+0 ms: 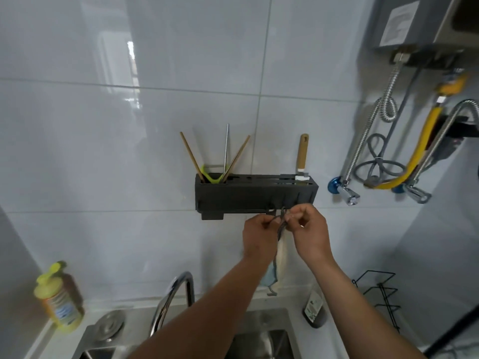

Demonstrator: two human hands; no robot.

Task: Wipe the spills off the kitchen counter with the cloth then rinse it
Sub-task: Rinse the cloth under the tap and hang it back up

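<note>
— What is standing on the far left?

— A yellow bottle [59, 297] with a green pump top is sitting on the counter [45, 338] by the wall. Next to it a round metal lid [108, 325] is lying flat, and the bent tap [173, 299] is reaching over the sink [261, 339].

— And the black box on the wall?

— That is a rack [255, 194]. Its left pocket is holding two brown chopsticks [191, 156], a silver stick and something bright green [210, 175]. On its right end a knife [302, 158] with a wooden handle is poking up out of a slot.

— What are your hands doing?

— Both are up just under the rack. My left hand [259, 238] is pinching the dark loop [281, 218] at the top of the cloth [277, 263]. My right hand [309, 233] is pinching the same loop from the other side. I cannot tell if the loop is on a hook.

— Where is the cloth?

— It is hanging down between my wrists, blue and white, above the back of the sink.

— And on the right?

— A dark bottle [314, 310] is standing by the sink, a black wire rack [381, 296] is sitting beside it, and silver and yellow hoses [425, 141] are hanging on the wall.
</note>
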